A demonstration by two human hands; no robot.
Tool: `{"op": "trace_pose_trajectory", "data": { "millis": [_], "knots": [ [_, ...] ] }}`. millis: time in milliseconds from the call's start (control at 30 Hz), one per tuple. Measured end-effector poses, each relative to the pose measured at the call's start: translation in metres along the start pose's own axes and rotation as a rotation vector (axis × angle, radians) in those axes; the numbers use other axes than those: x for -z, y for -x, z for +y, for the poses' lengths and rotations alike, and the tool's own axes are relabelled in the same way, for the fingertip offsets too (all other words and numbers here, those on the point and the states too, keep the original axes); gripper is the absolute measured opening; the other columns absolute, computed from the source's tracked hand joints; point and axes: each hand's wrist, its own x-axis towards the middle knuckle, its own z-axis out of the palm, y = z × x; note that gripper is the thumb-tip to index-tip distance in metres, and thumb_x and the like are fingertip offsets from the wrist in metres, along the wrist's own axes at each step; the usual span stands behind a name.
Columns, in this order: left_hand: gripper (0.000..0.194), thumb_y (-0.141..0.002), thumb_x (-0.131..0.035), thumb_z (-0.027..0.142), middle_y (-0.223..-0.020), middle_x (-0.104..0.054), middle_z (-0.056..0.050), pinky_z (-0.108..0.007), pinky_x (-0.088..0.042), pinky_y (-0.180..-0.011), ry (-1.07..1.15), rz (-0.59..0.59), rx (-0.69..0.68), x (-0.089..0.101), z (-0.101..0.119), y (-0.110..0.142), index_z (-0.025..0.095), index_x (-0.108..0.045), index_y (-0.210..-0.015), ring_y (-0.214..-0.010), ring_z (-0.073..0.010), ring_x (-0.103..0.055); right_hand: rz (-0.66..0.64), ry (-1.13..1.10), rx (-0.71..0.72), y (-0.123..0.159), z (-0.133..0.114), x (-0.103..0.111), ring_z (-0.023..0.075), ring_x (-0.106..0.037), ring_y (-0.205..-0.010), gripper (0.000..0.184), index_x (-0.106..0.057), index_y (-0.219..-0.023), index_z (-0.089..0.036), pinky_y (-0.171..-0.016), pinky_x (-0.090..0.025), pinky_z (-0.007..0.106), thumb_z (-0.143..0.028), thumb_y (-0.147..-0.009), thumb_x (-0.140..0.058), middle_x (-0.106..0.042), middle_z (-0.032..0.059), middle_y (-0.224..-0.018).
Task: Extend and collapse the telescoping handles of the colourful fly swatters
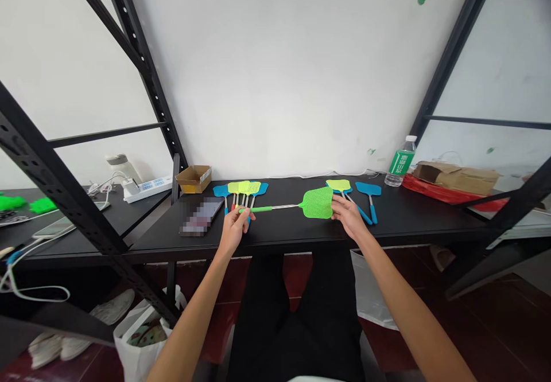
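Currently, the left hand [235, 227] is grasping the green handle of a bright green plastic fly swatter with a perforated paddle [317, 203], and the right hand [348, 215] is holding the far edge of that paddle, the thumb and fingers closing on it. The swatter is lying sideways between the two hands above the black surface [279, 233], its thin silver metal shaft running from the handle to the paddle. Behind the left hand, a cluster of blue and yellow-green fly swatters [245, 187] is resting on the surface, their heads overlapping and pointing toward the white wall [293, 72]. Near the right hand, a yellow-green swatter head [338, 185] is lying partly over a blue one, and a separate blue fly swatter with a blue handle [369, 190] is resting just to their right. To the left of the cluster, a dark flat rectangular object [202, 217], partly blurred by pixelation, is lying on the surface, with a small open brown cardboard box [194, 179] sitting behind it. Toward the right end, a clear plastic bottle with a green label and white cap [400, 162] is standing near a brown cardboard piece [458, 176] and some red material [451, 191].
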Motion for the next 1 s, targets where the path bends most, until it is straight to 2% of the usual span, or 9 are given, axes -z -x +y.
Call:
{"op": "trace_pose_trajectory", "data": {
  "millis": [133,267,400,500,733,800,867,933,1000],
  "knots": [
    [0.042,-0.096,-0.05,0.045,-0.046,-0.05,0.003,-0.034,-0.045,-0.089,-0.027,0.019,-0.007,-0.001,0.001,0.001,0.02,-0.062,-0.065,-0.053,-0.0147,-0.051,-0.012,0.082,0.038,-0.002,0.002,0.0,0.0165,-0.06,-0.074,0.035,-0.073,-0.104,-0.02,-0.056,-0.045,0.026,-0.029,-0.071,-0.074,-0.072,0.0085,-0.102],
    [0.045,-0.095,-0.05,0.047,-0.047,-0.051,0.001,-0.03,-0.047,-0.073,-0.025,0.014,0.028,-0.001,0.002,0.001,0.019,-0.061,-0.061,-0.049,-0.0132,-0.048,-0.005,0.089,0.052,-0.001,0.002,-0.001,0.015,-0.056,-0.07,0.027,-0.073,-0.094,-0.02,-0.056,-0.044,0.026,-0.031,-0.07,-0.076,-0.069,0.0058,-0.091],
    [0.047,-0.093,-0.052,0.049,-0.052,-0.057,-0.001,-0.027,-0.039,-0.053,0.007,0.006,0.071,-0.001,0.003,0.001,0.018,-0.06,-0.059,-0.044,-0.0104,-0.042,0.034,0.089,0.07,0.0,0.001,-0.001,0.0146,-0.054,-0.068,0.021,-0.069,-0.078,-0.019,-0.057,-0.045,0.026,-0.033,-0.067,-0.079,-0.063,0.0034,-0.079],
    [0.048,-0.092,-0.054,0.049,-0.056,-0.059,-0.002,-0.026,-0.035,-0.05,0.053,-0.011,0.088,-0.001,0.006,0.001,0.018,-0.055,-0.055,-0.045,-0.0099,-0.043,0.064,0.087,0.076,0.0,0.002,-0.001,0.0152,-0.055,-0.07,0.024,-0.07,-0.077,-0.019,-0.058,-0.046,0.026,-0.035,-0.064,-0.082,-0.063,0.0038,-0.079],
    [0.053,-0.093,-0.053,0.047,-0.045,-0.05,-0.001,-0.026,-0.032,-0.048,0.05,-0.008,0.135,-0.002,0.008,0.003,0.019,-0.046,-0.047,-0.044,-0.0104,-0.041,0.107,0.089,0.075,-0.001,0.004,0.0,0.0158,-0.057,-0.07,0.025,-0.074,-0.073,-0.018,-0.062,-0.048,0.03,-0.037,-0.061,-0.086,-0.067,0.0044,-0.076],
    [0.055,-0.093,-0.053,0.047,-0.042,-0.048,-0.001,-0.025,-0.031,-0.047,0.042,-0.008,0.146,-0.002,0.008,0.004,0.019,-0.045,-0.046,-0.043,-0.0105,-0.041,0.111,0.094,0.079,-0.001,0.004,0.0,0.0168,-0.059,-0.072,0.025,-0.076,-0.076,-0.018,-0.064,-0.049,0.031,-0.039,-0.063,-0.085,-0.071,0.0061,-0.082],
    [0.056,-0.093,-0.052,0.047,-0.042,-0.049,-0.002,-0.025,-0.03,-0.046,0.022,-0.017,0.144,-0.003,0.01,0.004,0.019,-0.046,-0.045,-0.043,-0.0106,-0.042,0.12,0.097,0.087,-0.001,0.003,0.0,0.0193,-0.062,-0.079,0.026,-0.078,-0.082,-0.019,-0.065,-0.05,0.032,-0.039,-0.066,-0.083,-0.074,0.0088,-0.099],
    [0.056,-0.093,-0.052,0.048,-0.045,-0.052,-0.002,-0.025,-0.031,-0.046,-0.009,-0.046,0.125,-0.004,0.014,0.004,0.018,-0.049,-0.046,-0.044,-0.0104,-0.041,0.14,0.094,0.105,0.0,0.002,-0.001,0.0232,-0.064,-0.09,0.026,-0.079,-0.087,-0.021,-0.067,-0.052,0.034,-0.04,-0.069,-0.081,-0.073,0.0097,-0.115],
    [0.052,-0.093,-0.052,0.047,-0.049,-0.056,-0.003,-0.025,-0.032,-0.047,-0.046,-0.099,0.098,-0.006,0.02,0.005,0.017,-0.054,-0.05,-0.044,-0.01,-0.041,0.154,0.082,0.126,0.001,-0.001,-0.002,0.027,-0.064,-0.102,0.025,-0.079,-0.09,-0.023,-0.071,-0.054,0.035,-0.04,-0.072,-0.078,-0.071,0.0087,-0.122]
  ]
}}
